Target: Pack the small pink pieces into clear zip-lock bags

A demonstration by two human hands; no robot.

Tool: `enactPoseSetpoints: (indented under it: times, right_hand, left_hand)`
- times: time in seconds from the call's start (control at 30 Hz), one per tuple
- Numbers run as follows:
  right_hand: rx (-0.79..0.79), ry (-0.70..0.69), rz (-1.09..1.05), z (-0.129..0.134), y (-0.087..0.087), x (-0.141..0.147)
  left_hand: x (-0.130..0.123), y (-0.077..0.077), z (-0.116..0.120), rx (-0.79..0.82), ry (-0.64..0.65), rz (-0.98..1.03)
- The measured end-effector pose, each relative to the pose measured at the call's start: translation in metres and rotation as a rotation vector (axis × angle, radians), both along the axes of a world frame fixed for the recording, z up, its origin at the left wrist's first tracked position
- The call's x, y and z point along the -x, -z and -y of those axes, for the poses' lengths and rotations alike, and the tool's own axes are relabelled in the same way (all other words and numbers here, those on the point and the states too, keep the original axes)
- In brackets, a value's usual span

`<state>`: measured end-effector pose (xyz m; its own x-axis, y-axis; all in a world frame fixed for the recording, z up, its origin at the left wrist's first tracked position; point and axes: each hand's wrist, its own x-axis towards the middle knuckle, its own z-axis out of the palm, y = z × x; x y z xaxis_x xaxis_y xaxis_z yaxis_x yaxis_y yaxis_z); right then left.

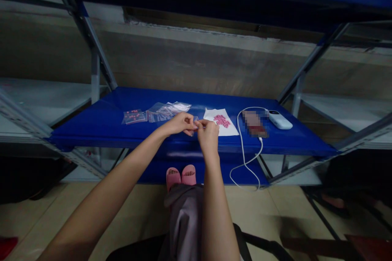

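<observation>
My left hand (181,123) and my right hand (207,129) meet above the front part of the blue shelf, fingertips pinched together on a small clear plastic bag (195,120). Most of that bag is hidden by the fingers. Just right of my right hand, a heap of small pink pieces (221,121) lies on a white sheet (230,130). Left of my hands are several flat clear bags (171,109) in an overlapping pile. At the pile's left end, a clear bag with small pink-red pieces (134,116) lies flat.
A blurred-out phone-like object (255,123) lies right of the sheet, joined by a white cable (243,151) to a white power bank (280,120). The cable hangs over the blue shelf's (101,130) front edge. Metal posts stand at both sides; another shelf hangs above.
</observation>
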<state>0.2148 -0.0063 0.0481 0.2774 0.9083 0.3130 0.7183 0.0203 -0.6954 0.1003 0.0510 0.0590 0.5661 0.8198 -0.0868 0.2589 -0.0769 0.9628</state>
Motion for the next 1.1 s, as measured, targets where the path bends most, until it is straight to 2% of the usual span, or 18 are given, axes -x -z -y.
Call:
enactPoseSetpoints:
  times: [0.17,0.33,0.43,0.57,0.63,0.73,0.93,1.1]
  right_hand:
    - [0.024,0.016,0.018,-0.001,0.000,0.001]
    - [0.041,0.039,0.066,0.000,-0.001,0.004]
    - [-0.014,0.064,0.083,0.001,-0.001,0.007]
    - [-0.032,0.100,0.101,0.003,-0.002,0.010]
    - [-0.016,0.102,0.101,0.003,-0.003,0.010]
    - [-0.031,0.081,0.084,0.004,-0.004,0.010]
    - [-0.140,0.032,0.008,0.003,0.001,0.009]
    - [-0.113,-0.012,-0.184,-0.006,0.012,0.002]
  left_hand:
    - [0.000,0.000,0.001,0.031,-0.015,0.037]
    - [-0.008,0.005,0.006,-0.068,-0.111,0.049]
    - [-0.012,0.004,0.011,-0.247,-0.181,-0.047]
    - [-0.016,0.001,0.019,-0.643,-0.232,-0.335]
    - [-0.018,0.001,0.022,-0.760,-0.248,-0.441]
    - [-0.020,0.003,0.025,-0.790,-0.263,-0.508]
    - [-0.020,0.011,0.029,-0.846,-0.295,-0.503]
    - [-0.018,0.016,0.027,-0.807,-0.309,-0.567]
